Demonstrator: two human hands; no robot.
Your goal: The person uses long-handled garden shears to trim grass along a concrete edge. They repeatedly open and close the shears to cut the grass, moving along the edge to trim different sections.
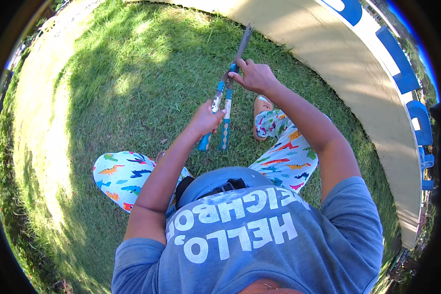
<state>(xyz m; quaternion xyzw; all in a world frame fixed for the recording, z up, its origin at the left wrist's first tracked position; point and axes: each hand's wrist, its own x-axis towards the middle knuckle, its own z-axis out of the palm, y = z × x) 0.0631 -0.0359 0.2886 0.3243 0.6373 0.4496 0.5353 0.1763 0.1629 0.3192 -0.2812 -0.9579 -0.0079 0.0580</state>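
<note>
A pair of hedge shears (pixel 228 96) with blue handles and dark, worn blades points away from me over the grass. My left hand (pixel 207 120) is wrapped around the left handle, and its thumb reaches across to the right one. Close to the pivot, my right hand (pixel 258 76) pinches the shears between thumb and fingers. The blades (pixel 244 42) lie almost together, with a narrow gap at the tips. Both handle ends hang a little apart above the lawn.
Short grass (pixel 161 92) surrounds my feet, taller along the far edge. A cream wall (pixel 338 62) curves along the right, with large blue shapes (pixel 398 58) on its far side. My sandalled foot (pixel 261 115) stands right of the shears. A hedge (pixel 7 176) runs along the left.
</note>
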